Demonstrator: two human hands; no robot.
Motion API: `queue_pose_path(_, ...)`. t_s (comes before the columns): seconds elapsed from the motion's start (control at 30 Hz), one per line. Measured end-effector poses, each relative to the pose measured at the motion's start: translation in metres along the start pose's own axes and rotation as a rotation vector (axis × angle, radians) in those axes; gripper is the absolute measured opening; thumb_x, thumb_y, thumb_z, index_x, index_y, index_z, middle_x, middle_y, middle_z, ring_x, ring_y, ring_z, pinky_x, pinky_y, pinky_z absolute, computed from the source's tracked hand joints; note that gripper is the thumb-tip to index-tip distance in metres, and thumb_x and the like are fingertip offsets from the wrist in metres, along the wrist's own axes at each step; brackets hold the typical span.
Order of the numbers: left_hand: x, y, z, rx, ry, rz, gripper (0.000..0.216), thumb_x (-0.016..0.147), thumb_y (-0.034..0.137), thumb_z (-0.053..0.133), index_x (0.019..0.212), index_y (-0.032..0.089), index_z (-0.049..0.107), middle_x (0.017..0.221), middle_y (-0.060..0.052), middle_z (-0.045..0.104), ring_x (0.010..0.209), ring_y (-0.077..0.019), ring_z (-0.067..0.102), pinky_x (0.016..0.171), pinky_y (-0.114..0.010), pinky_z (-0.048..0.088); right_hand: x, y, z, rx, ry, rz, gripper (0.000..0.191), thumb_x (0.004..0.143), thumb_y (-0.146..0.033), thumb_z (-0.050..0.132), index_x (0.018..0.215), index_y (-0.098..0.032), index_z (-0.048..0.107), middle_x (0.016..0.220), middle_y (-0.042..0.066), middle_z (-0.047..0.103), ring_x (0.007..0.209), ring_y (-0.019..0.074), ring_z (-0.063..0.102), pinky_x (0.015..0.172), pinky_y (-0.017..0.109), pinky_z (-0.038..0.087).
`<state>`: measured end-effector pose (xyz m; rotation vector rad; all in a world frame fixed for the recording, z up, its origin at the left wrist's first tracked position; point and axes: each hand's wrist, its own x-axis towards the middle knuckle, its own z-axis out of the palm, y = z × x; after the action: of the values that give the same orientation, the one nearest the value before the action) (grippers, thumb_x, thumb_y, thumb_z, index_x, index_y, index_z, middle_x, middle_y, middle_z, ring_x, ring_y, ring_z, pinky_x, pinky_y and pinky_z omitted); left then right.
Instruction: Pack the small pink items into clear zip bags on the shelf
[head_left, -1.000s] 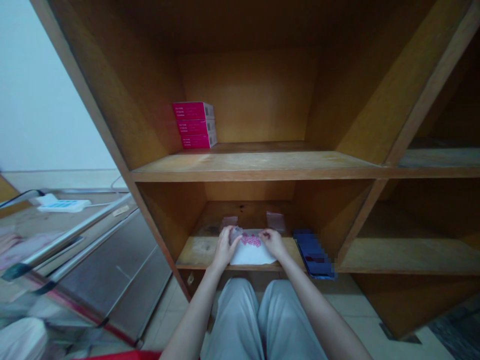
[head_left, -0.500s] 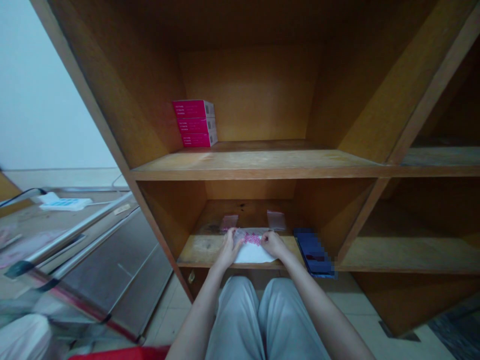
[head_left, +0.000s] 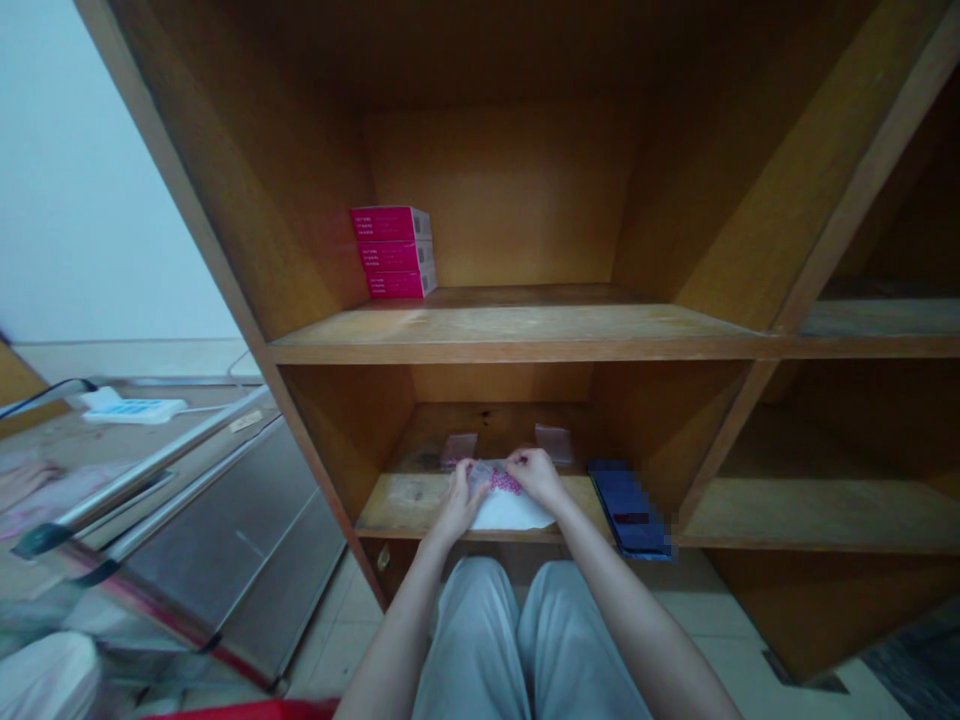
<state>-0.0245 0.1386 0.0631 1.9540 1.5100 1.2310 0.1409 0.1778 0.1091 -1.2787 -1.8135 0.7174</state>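
On the lower wooden shelf (head_left: pixel 397 500) lies a white sheet (head_left: pixel 510 512) with a small heap of pink pieces (head_left: pixel 505 481) on it. My left hand (head_left: pixel 463 492) rests at the sheet's left edge, fingers curled on a clear little bag beside the heap. Over the heap's right side my right hand (head_left: pixel 534 472) is closed in a pinch; what its fingertips hold is too small to make out. Two small clear bags (head_left: pixel 459 447) (head_left: pixel 553 438) lie just behind the sheet.
A dark blue flat object (head_left: pixel 628 508) lies on the shelf to the right of my hands. Three pink boxes (head_left: pixel 393 252) are stacked at the left back of the upper shelf. A metal frame (head_left: pixel 142 465) and a white power strip (head_left: pixel 131 408) lie on the floor at left.
My right hand has moved left and a little up, closer over the pink heap. My left hand has curled its fingers at the sheet's left edge.
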Motion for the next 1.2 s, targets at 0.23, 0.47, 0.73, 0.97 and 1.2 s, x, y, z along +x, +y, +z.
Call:
queue_pose_path(0.23,-0.001,-0.004,0.001,0.02,-0.029,0.005,0.04,0.08,0.037,0.044,0.113,0.018,0.031,0.113,-0.011,0.045,0.107,-0.02,0.044,0.091,-0.038,0.035,0.009,-0.012,0.025,0.009,-0.152,-0.014,0.014,0.061,-0.012,0.053,0.052,-0.013,0.063,0.049,0.001,0.06,0.048,0.0108,0.052,0.047,0.019,0.034)
queue_pose_path(0.47,-0.001,-0.003,0.0,-0.014,-0.022,0.002,0.039,0.08,0.037,0.043,0.112,0.018,0.032,0.111,-0.01,0.045,0.104,-0.0198,0.045,0.09,-0.037,0.036,0.009,-0.01,0.019,0.149,-0.153,-0.066,0.027,0.076,-0.027,0.046,0.066,-0.012,0.066,0.062,0.004,0.065,0.057,0.0126,0.056,0.052,0.02,0.038)
queue_pose_path(0.73,0.0,-0.004,0.001,-0.056,0.009,-0.008,0.038,0.08,0.037,0.045,0.11,0.017,0.033,0.108,-0.009,0.046,0.102,-0.0187,0.046,0.09,-0.036,0.035,-0.01,0.009,-0.001,-0.448,-0.038,0.075,0.017,0.072,-0.016,0.048,0.071,-0.014,0.066,0.076,0.01,0.067,0.073,0.0176,0.059,0.067,0.023,0.038)
queue_pose_path(0.97,-0.001,-0.002,0.0,-0.061,0.0,-0.014,0.039,0.08,0.039,0.044,0.111,0.017,0.033,0.109,-0.009,0.046,0.102,-0.0188,0.046,0.09,-0.036,0.035,-0.019,0.017,0.001,-0.65,-0.124,0.028,0.02,0.075,-0.017,0.047,0.074,-0.012,0.067,0.085,0.015,0.065,0.085,0.0212,0.056,0.076,0.026,0.036)
queue_pose_path(1.2,-0.001,-0.005,0.001,-0.081,0.005,-0.021,0.039,0.079,0.038,0.045,0.11,0.018,0.033,0.108,-0.009,0.046,0.101,-0.0186,0.047,0.089,-0.035,0.035,-0.023,0.017,0.004,-0.646,-0.126,-0.018,0.022,0.075,-0.018,0.047,0.072,-0.01,0.067,0.086,0.016,0.064,0.084,0.0208,0.055,0.078,0.027,0.036)
